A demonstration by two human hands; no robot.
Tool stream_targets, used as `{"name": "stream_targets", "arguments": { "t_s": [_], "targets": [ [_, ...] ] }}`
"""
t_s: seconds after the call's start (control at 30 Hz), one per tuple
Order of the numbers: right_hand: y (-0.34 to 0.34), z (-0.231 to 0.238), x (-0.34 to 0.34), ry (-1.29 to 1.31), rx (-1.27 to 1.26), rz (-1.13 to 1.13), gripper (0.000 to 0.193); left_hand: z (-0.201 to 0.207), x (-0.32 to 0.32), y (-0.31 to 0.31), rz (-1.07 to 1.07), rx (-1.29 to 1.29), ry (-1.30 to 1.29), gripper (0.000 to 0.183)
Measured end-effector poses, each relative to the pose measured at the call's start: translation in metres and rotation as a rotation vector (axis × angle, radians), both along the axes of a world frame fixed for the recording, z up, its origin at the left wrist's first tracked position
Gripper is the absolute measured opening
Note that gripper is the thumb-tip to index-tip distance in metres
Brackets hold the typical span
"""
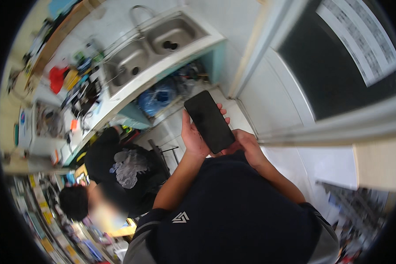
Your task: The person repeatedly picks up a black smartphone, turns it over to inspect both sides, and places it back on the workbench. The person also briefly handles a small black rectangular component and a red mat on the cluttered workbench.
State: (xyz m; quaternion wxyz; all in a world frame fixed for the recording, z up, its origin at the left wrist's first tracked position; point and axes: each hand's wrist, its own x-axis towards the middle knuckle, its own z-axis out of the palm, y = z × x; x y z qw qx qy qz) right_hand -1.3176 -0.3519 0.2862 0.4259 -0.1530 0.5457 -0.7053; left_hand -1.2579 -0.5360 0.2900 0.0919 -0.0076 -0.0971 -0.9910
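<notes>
A black smartphone (209,122) with a dark screen is held in front of my body, tilted with its top to the upper left. My left hand (193,140) is closed round it, thumb along the left edge and fingertips showing past the right edge. At the phone's lower right corner my right hand (247,144) grips it with bent fingers; some of them are hidden behind the phone and by my dark shirt.
A double steel sink (169,33) sits in a white counter (119,99) cluttered with tools. Beneath lies a blue plastic bag (158,97). To the left, a person in black (103,154) is bent over beside packed shelves (42,215). A door (290,83) stands at the right.
</notes>
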Motion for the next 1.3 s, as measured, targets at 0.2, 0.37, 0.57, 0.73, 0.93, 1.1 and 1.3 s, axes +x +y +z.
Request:
{"name": "stream_targets", "arguments": {
  "t_s": [0.2, 0.37, 0.57, 0.73, 0.93, 1.1, 1.3],
  "targets": [
    [-0.079, -0.055, -0.079, -0.136, 0.266, 0.247, 0.042, -0.012, 0.028, -0.085, 0.420, 0.034, -0.291, 0.081],
    [-0.176, -0.086, -0.105, 0.070, 0.409, 0.678, 0.035, -0.039, 0.078, -0.118, 0.819, 0.151, -0.490, 0.075],
    [-0.328, -0.112, -0.116, 0.246, 0.240, 1.070, 0.028, -0.037, 0.100, -0.145, 1.310, 0.184, -0.430, 0.074],
    [-0.447, -0.119, -0.118, 0.528, 0.039, 1.235, 0.020, -0.007, 0.086, -0.154, 1.525, 0.303, -0.405, 0.080],
    [-0.511, -0.110, -0.068, 0.403, 0.102, 1.329, 0.019, -0.007, 0.077, -0.137, 1.674, 0.317, -0.277, 0.083],
    [-0.527, -0.120, 0.001, 0.433, 0.042, 1.671, 0.015, 0.004, 0.112, -0.128, 1.922, 0.291, -0.283, 0.086],
    [-0.614, -0.124, 0.069, 0.546, 0.005, 1.714, 0.010, 0.013, 0.147, -0.129, 2.089, 0.298, -0.263, 0.083]
  ]
}}
